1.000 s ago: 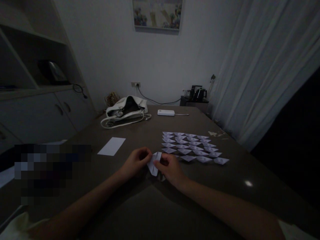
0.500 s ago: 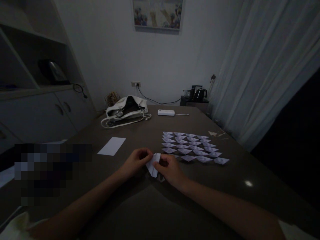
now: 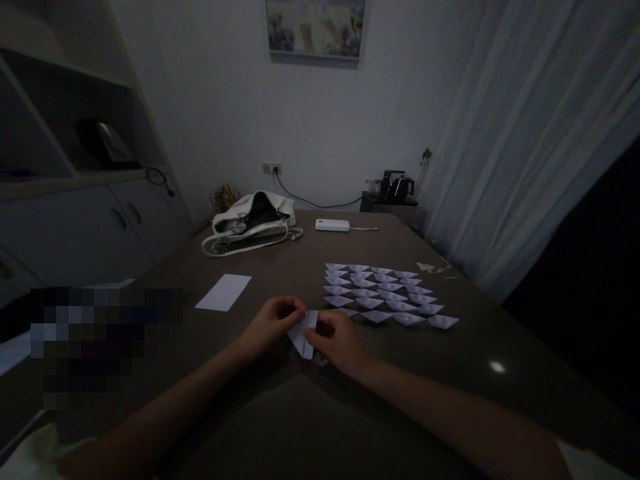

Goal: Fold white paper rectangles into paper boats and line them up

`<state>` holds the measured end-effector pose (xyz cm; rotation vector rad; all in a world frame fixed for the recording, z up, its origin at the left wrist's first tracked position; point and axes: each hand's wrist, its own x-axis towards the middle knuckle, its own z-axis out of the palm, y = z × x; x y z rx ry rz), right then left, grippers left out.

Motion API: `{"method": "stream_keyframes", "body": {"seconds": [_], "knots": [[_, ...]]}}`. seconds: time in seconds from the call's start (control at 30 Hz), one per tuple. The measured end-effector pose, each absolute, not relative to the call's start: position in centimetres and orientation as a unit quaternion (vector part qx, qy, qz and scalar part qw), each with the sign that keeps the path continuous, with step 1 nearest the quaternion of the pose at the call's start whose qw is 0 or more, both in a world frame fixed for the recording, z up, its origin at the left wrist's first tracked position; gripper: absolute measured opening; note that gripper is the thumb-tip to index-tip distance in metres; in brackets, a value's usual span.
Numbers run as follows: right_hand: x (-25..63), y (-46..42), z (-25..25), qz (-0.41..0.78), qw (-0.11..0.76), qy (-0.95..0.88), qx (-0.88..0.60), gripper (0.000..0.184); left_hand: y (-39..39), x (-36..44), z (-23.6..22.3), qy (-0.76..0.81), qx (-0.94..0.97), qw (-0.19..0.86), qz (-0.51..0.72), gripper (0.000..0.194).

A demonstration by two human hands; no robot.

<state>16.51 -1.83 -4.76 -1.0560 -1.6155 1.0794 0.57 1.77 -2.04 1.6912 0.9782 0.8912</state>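
Between my two hands is a small piece of folded white paper (image 3: 302, 340), its lower end tapering toward me. My left hand (image 3: 274, 321) pinches its upper left edge between thumb and fingers. On the other side, my right hand (image 3: 340, 339) is closed on the right edge, thumb lying over the paper's front. Just beyond my right hand, several folded paper boats (image 3: 383, 297) stand in rows on the table. A flat white sheet of paper (image 3: 224, 293) lies beyond my left hand.
Farther back on the brown table (image 3: 310, 263) lie a white handbag (image 3: 255, 220) and a white power bank (image 3: 333, 226) with a short cable. A blurred patch (image 3: 95, 340) covers something at the left edge. A pale curtain (image 3: 500, 147) hangs at the right.
The folded paper has shifted slightly toward me and to the left, and my right hand has moved a little left with it. My left hand keeps its pinch.
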Motion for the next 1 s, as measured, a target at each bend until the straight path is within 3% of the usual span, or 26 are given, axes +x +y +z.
{"method": "stream_keyframes", "body": {"seconds": [1.0], "knots": [[16.52, -1.91, -4.46, 0.429, 0.438, -0.666, -0.425, 0.008, 1.30, 0.75, -1.76, 0.400, 0.730, 0.420, 0.360, 0.024]]}}
